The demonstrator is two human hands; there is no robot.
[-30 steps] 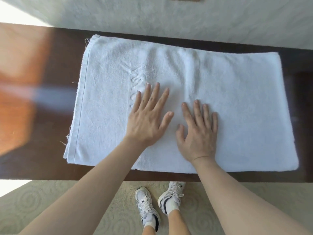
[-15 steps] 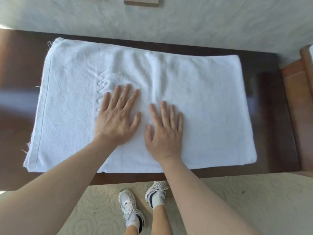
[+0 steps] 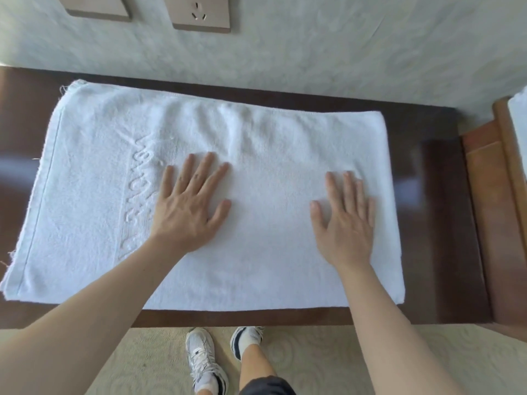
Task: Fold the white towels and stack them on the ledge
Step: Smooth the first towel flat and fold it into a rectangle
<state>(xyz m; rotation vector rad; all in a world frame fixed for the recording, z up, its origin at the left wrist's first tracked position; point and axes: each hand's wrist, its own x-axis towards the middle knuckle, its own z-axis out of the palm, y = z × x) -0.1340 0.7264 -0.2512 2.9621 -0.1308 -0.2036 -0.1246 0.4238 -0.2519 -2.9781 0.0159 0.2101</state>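
1. Folded white terry towel (image 3: 271, 155) lies flat on dark brown wooden ledge (image 3: 439, 223), frame centre.
2. Left hand (image 3: 186, 208) flat on towel, fingers spread, gripping nothing.
3. Right hand (image 3: 346, 220) flat, right of centre, fingers straight.

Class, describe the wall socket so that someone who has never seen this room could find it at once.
Start at the dark wooden ledge that carries the white towel, and look up the pale wall behind it. Two beige plates sit side by side at the top of the view. The wall socket is the right-hand one, marked by three small slots; the neighbouring plate shows none.
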